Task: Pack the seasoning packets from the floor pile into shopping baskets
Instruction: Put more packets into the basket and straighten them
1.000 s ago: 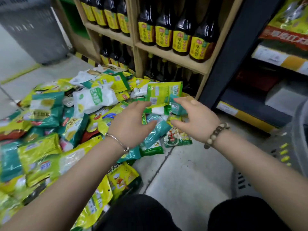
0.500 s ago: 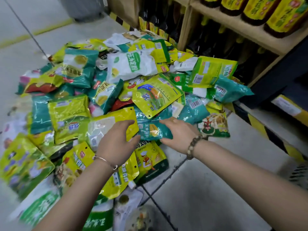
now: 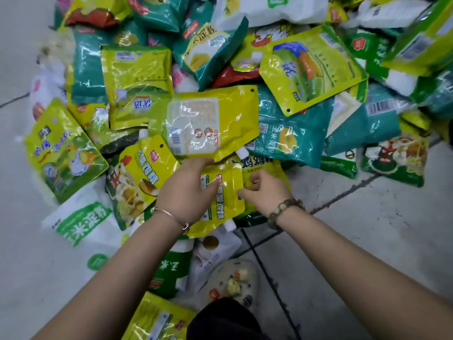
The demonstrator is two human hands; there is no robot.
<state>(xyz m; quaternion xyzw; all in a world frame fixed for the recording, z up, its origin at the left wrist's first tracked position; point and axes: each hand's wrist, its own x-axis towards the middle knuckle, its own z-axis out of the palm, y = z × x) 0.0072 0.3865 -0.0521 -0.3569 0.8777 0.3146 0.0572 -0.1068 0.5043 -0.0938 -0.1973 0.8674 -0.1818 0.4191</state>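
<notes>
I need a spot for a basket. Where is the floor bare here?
Bare floor lies right of the right hand, below the green packet; another strip runs left of the pile. Packets crowd everything ahead and between the forearms.

Teal packet (image 3: pixel 284 141), centre right: "玉米淀粉". Yellow-green packet (image 3: pixel 137 87), upper left: "优选". White packet (image 3: pixel 82 223), lower left: "米淀粉". Held yellow pouch (image 3: pixel 225 204): print blurred.

Both hands are down to centre frame: left hand (image 3: pixel 186 190) now holds the yellow spout pouch (image 3: pixel 226 202), right hand (image 3: pixel 266 191) is off the teal packet (image 3: pixel 285 138) and pinches the pouch edge.
</notes>
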